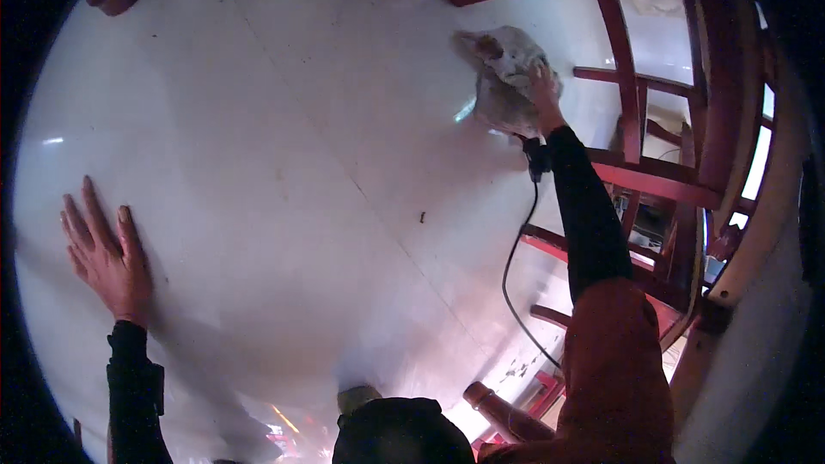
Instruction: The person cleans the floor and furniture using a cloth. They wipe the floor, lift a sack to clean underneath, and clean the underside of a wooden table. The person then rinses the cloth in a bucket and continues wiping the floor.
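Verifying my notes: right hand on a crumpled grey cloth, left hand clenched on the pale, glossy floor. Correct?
Not clenched: the head view shows the left hand spread open on the floor; the right hand is on the crumpled grey cloth.

- Crumpled grey cloth [503, 107]: on the smooth whitish surface [232, 232], beneath the right hand [543, 90].
- Dark-red wooden frame [615, 43]: right of the cloth.
- Bare left hand [107, 262]: far left.
- Thin black cable [505, 279]: left of the right forearm [591, 223].

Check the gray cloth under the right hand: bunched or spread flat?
Bunched: the gray cloth lies heaped on the pale floor, with raised folds and an uneven outline, the right hand on it.
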A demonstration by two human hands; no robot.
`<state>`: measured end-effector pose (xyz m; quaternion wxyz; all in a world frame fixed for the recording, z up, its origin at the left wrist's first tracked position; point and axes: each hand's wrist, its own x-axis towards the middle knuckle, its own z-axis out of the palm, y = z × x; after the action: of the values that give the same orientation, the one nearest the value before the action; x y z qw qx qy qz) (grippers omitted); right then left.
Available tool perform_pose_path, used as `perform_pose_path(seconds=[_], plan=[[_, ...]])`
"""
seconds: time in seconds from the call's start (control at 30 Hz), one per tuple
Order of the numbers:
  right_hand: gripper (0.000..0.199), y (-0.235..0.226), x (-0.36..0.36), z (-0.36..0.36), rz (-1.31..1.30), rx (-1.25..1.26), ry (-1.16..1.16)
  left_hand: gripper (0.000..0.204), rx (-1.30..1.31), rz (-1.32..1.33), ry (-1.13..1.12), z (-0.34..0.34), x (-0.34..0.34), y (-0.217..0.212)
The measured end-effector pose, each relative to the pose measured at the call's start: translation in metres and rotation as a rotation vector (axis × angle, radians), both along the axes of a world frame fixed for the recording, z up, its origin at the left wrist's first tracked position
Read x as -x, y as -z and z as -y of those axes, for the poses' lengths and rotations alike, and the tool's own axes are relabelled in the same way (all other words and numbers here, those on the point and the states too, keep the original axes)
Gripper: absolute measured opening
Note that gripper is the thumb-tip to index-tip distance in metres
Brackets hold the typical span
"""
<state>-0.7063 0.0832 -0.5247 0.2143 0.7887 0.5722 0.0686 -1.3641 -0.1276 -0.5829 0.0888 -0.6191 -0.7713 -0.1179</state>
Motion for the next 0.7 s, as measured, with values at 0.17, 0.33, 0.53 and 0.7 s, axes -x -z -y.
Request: perform_pose_path(seconds=[0.17,0.33,0.53,0.7], plan=[[0.057,0.027,-0.003,-0.008,-0.234,-0.027,-0.042,0.06,0.044,-0.011,-0.03,0.002,-0.006,-0.008],[0.09,0.055,-0.031,-0.025,-0.231,-0.239,-0.042,0.061,0.009,0.002,-0.005,-0.004,-0.005,0.004],[0.068,0.028,0.135,0.085,-0.401,-0.312,-0.23,0.061,0.031,-0.029,-0.01,0.001,0.005,-0.006],[0.061,0.016,0.212,0.237,-0.456,-0.253,-0.381,0.062,0.021,-0.042,-0.008,0.002,0.012,-0.002]])
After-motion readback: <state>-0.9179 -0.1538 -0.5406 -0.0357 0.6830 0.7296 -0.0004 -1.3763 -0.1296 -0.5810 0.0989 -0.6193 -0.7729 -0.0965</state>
